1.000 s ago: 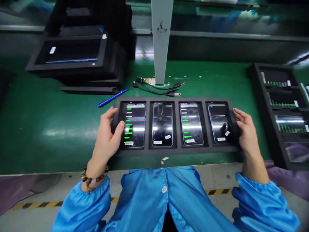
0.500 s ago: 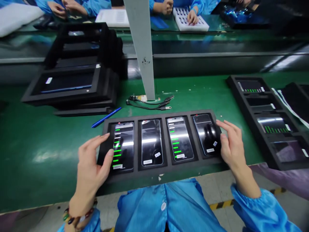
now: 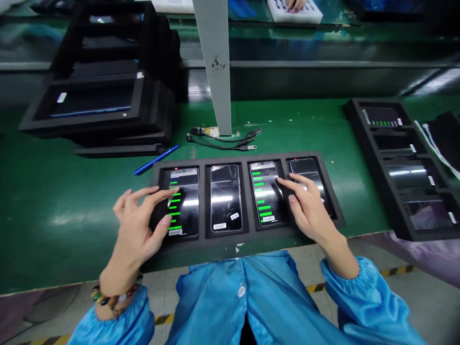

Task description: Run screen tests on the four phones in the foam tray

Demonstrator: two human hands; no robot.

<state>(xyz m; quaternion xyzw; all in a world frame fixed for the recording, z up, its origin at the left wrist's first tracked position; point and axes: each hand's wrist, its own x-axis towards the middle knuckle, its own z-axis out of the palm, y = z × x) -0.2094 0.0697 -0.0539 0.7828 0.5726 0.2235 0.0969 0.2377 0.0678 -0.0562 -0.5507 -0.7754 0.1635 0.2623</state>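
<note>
1. Right of the gray post (image 3: 215,64), the right hand (image 3: 311,211) partly hides the end phone (image 3: 304,167).
2. In front of the post, white labels (image 3: 219,226) are too small to read.
3. Beyond the post, the top edge cuts off a co-worker's hand (image 3: 296,5).
4. Left of the post, stacked trays (image 3: 138,103) blur.

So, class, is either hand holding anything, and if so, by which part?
Nothing looks held: the left hand has its fingers over the leftmost phone, the right hand near the right edge of the third phone from the left.
</note>
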